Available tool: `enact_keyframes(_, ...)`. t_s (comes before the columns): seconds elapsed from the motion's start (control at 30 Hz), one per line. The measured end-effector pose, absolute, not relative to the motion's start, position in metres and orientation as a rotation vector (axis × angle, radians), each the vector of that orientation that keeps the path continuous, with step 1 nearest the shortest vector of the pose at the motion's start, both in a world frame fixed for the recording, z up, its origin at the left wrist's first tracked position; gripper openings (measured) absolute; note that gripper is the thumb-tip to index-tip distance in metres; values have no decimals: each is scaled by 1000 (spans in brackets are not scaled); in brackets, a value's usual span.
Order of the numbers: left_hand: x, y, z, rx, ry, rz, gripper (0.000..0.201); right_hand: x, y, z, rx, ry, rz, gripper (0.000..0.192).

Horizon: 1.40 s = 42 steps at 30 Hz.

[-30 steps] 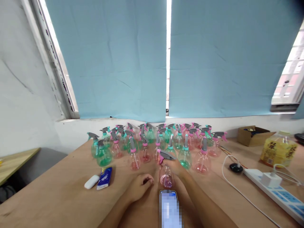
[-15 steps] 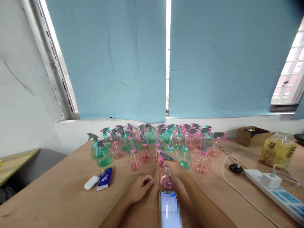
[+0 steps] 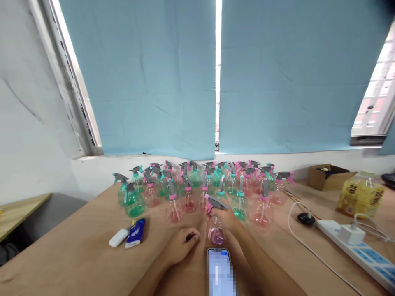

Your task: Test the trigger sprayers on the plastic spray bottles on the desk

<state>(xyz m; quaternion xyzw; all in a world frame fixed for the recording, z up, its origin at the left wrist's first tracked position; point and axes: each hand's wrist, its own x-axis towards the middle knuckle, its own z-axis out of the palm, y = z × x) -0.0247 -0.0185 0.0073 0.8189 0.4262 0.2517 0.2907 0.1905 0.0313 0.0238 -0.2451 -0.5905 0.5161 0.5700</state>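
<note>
My right hand [image 3: 224, 218] is wrapped round the neck of a clear pink spray bottle [image 3: 216, 235], just under its grey and pink trigger head, which points left. The bottle is upright, and the hand covers its upper part. To the left, my left hand [image 3: 184, 245] rests on the wooden table [image 3: 92, 257] with its fingers loosely curled in and nothing visible in them. A phone [image 3: 221, 271] with a lit, blurred-out screen lies in front of the bottle. Behind the hands stand several rows of similar spray bottles, among them a green one [image 3: 240, 205] and a pink one [image 3: 262, 209].
On the left lie a white rounded case [image 3: 119, 238] and a blue tissue pack [image 3: 135, 233]. At right are a black round device [image 3: 306, 218], a power strip [image 3: 364, 253] with cables, a yellow-labelled jug [image 3: 361, 195] and an open cardboard box [image 3: 328, 181]. Blue blinds [image 3: 138, 82] hang behind.
</note>
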Motion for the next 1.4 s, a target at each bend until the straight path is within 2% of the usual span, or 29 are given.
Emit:
enact_keyframes(0.17,-28,-12,-8,2154,1164,704,29,189,29,19,-701,-1371,1018,16)
enact_keyframes(0.27,-30,-11,-12,2130,1217,771,48,186,25,15,-699,-1410,818,27)
enact_keyframes(0.37,-28,-14,-6,2192,1156,893,61,179,20,10,-700,-1531,683,23)
enact_keyframes(0.47,-27,-17,0,2316,1114,1048,75,169,13,7,-821,-1700,608,25)
enact_keyframes(0.57,-28,-16,-3,2368,1274,1137,82,159,3,11,-915,-1874,588,34)
enact_keyframes(0.77,-38,-16,-2,2394,1409,1190,68,154,-5,25,-723,-2108,739,47)
enact_keyframes(1.0,-58,-9,3,2569,1415,1320,66,130,32,47,-722,-1871,827,46)
enact_keyframes(1.1,-64,-8,1,2641,1396,1347,67,105,50,68,-849,-1865,1079,49)
enact_keyframes(1.2,-66,-9,0,2664,1385,1377,65,83,67,81,-945,-1822,1234,65)
enact_keyframes(1.3,-68,-8,1,2644,1401,1357,65,73,78,82,-900,-1837,1213,67)
enact_keyframes(1.4,-72,-6,0,2591,1457,1387,63,81,74,83,-819,-1863,1096,61)
